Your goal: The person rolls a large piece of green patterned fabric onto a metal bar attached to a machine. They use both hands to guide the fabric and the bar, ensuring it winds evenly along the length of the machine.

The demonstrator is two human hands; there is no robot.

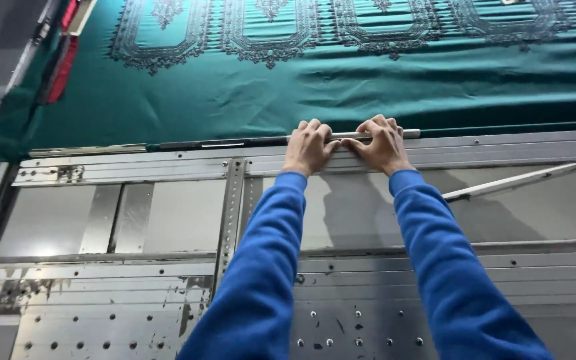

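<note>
Both my arms, in blue sleeves, reach forward over a grey metal machine table [168, 220]. My left hand [308, 147] and my right hand [381, 143] sit side by side, fingers curled down on a thin metal clamp strip [408, 134] that runs along the near edge of a teal embroidered cloth [248, 93]. The fingertips press on the strip where cloth meets frame. A second part of the strip line [201, 144] continues to the left, darker and flatter.
A loose pale metal bar [511, 181] lies slanted on the table at the right. Perforated rails and a vertical holed bar [231, 213] cross the table. A red part [61, 67] shows at the cloth's far left edge.
</note>
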